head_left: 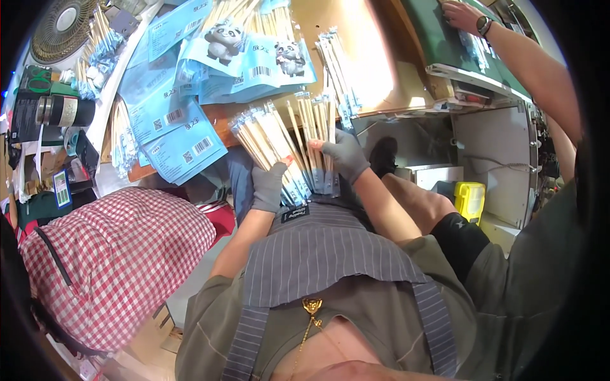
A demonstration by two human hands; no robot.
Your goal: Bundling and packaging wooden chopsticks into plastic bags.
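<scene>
Left hand (270,184), partly closed, is holding a fan of wrapped sticks (264,140); right hand (346,157), curled, is gripping a smaller bundle (316,127) beside it; both are slanting between counter (365,38) and apron (330,254)

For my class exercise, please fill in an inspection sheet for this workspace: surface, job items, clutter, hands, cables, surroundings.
Surface: brown table, brightly lit in part.
Job items: wrapped wooden sticks, fanned in the hands; another stick bundle by the table edge.
Clutter: overlapping blue packages; a round fan and dark flask at far left.
Hands: left hand and right hand, in grey gloves with fingertips exposed, both gripping sticks.
Cables: none identifiable with certainty.
Surroundings: red-and-white checked fabric at left; yellow box and a co-worker's hand at right.
</scene>
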